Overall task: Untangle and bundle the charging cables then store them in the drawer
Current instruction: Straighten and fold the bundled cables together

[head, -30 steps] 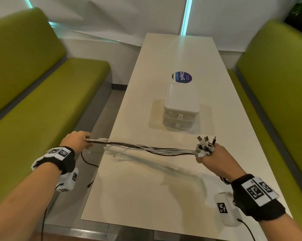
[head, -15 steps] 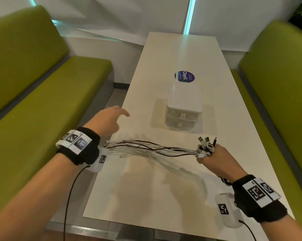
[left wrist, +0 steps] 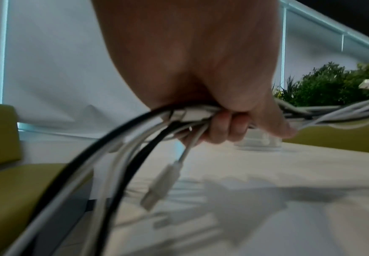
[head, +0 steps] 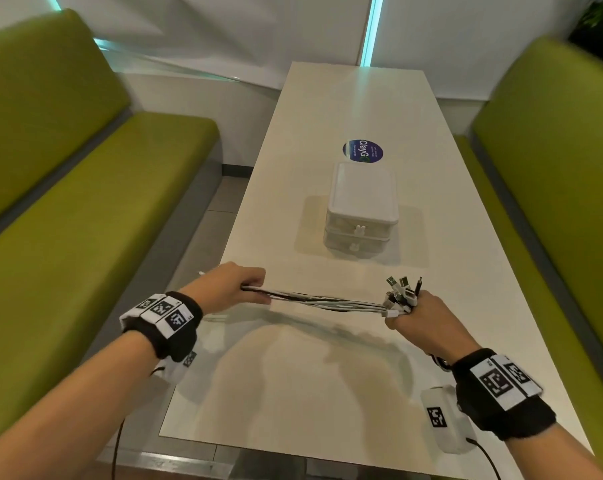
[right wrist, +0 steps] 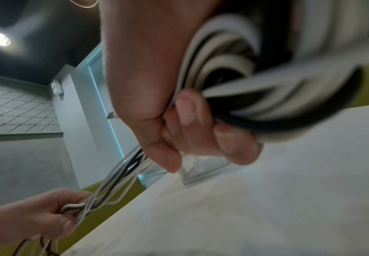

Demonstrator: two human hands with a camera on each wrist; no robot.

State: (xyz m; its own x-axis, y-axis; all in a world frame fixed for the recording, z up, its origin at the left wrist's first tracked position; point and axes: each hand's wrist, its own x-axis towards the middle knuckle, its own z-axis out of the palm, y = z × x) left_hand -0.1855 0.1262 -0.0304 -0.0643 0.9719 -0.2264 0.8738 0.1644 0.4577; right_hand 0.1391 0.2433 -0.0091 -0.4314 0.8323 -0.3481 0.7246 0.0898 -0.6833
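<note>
Charging cables (head: 322, 301) pulled taut above the table (head: 328, 375), plug ends fanned past the clenched right hand (head: 419, 315), loose tails dangling behind the gripping left hand (head: 230, 289), probably lining strands up for bundling.

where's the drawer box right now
In the head view the drawer box stands mid-table, just nearer than the round blue sticker and beyond the cables.

— Long cream rectangular table (head: 328, 393) between two olive-green upholstered benches (head: 95, 202), isn't it?
— Yes, against a white wall (head: 224, 32) with thin glowing turquoise light strips (head: 372, 29). Round dark-blue sticker (head: 362, 152) mid-table, grey tiled floor (head: 220, 199), leafy green plant (left wrist: 330, 84) behind.
</note>
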